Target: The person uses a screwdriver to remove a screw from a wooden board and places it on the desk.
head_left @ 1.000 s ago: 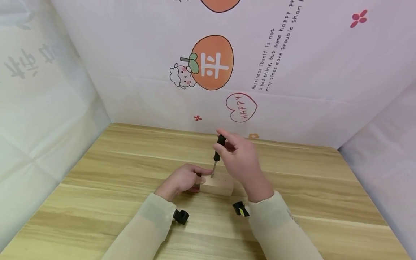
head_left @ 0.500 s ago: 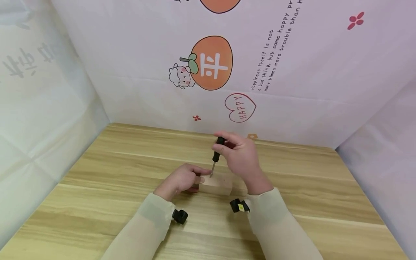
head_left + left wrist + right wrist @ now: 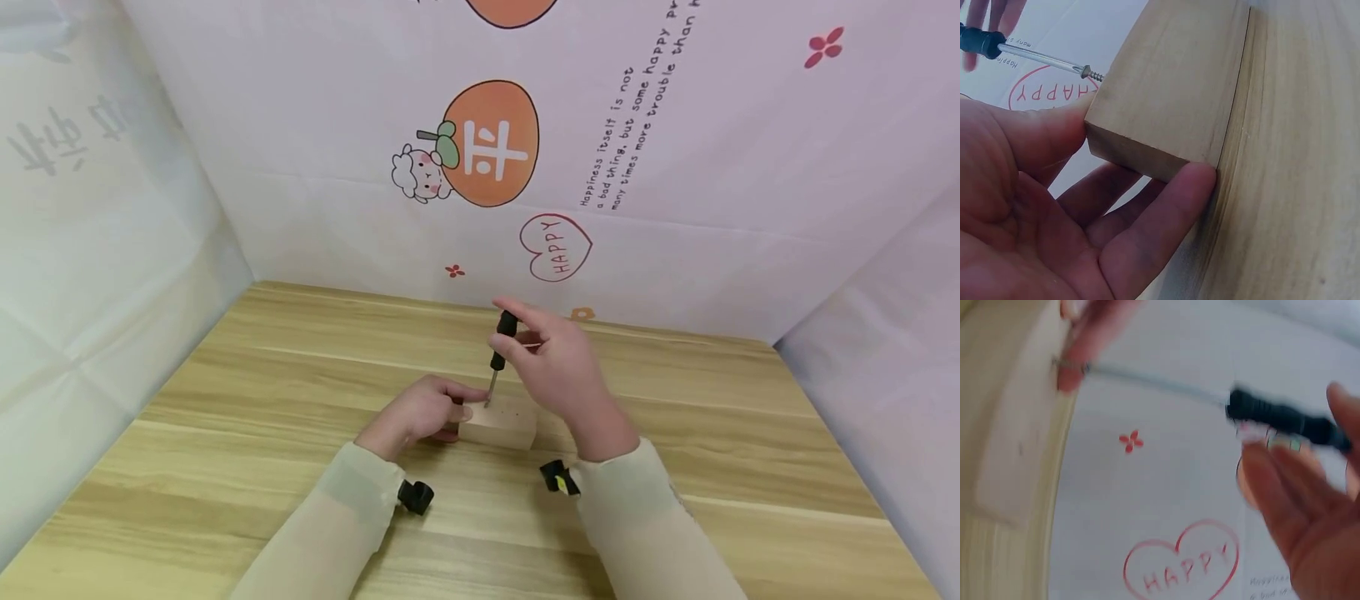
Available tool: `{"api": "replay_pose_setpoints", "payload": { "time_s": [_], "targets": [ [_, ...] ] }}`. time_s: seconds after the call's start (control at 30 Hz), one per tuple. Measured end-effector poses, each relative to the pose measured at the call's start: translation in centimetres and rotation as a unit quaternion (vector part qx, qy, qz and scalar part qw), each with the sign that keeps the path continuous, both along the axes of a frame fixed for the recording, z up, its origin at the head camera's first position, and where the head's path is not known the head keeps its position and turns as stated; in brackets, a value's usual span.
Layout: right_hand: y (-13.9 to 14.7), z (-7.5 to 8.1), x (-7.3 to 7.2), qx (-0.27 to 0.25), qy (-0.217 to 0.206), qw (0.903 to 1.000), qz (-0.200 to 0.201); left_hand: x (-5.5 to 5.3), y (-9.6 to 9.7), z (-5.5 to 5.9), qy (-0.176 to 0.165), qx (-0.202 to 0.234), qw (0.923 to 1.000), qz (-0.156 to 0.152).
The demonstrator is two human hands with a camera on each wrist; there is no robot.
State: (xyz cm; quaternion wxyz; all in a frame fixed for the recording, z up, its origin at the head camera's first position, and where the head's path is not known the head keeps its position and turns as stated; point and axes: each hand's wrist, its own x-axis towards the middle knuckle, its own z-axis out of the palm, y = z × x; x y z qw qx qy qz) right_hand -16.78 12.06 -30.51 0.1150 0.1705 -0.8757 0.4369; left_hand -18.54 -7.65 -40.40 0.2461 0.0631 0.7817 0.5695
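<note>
A pale wooden block [image 3: 498,425] lies on the table, its left end gripped between the thumb and fingers of my left hand [image 3: 423,412]. My right hand [image 3: 562,367] holds a screwdriver [image 3: 507,323] by its black handle, index finger over the handle's top end. The shaft leans slightly and its tip meets the head of a screw [image 3: 1091,74], which stands in the block's top face near my left thumb. Some thread shows between screw head and wood in the left wrist view. A small dark hole [image 3: 1020,449] marks the same face, seen blurred in the right wrist view.
The wood-grain table [image 3: 300,358] ends at the back against a white printed cloth [image 3: 337,208]. Cloth also hangs on the left and right sides. A black camera mount sits on each wrist [image 3: 416,497].
My right hand turns one way and then back around the screwdriver handle, its fingers shifting slightly. The left hand and the block stay in place.
</note>
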Motion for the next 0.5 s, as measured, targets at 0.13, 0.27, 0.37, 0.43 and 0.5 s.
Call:
{"api": "replay_pose_setpoints", "payload": {
  "time_s": [0.13, 0.27, 0.37, 0.43, 0.5],
  "targets": [
    [-1.6, 0.2, 0.7, 0.004, 0.032, 0.9975, -0.062, -0.1, 0.0, 0.1, 0.002, -0.001, 1.0, 0.004],
    [-2.2, 0.2, 0.7, -0.017, 0.056, 0.996, -0.068, -0.1, -0.1, 0.0, 0.008, -0.001, 1.0, 0.003],
    [-1.8, 0.2, 0.5, -0.035, 0.054, 0.9973, -0.034, -0.1, -0.1, -0.1, 0.009, 0.0, 1.0, 0.003],
    [-1.3, 0.2, 0.3, -0.049, 0.045, 0.9978, 0.001, -0.1, -0.1, -0.2, 0.006, 0.001, 1.0, 0.003],
    [-0.8, 0.2, -0.1, -0.064, 0.033, 0.9964, 0.044, -0.1, -0.1, -0.2, 0.002, 0.004, 1.0, 0.005]
  ]
}}
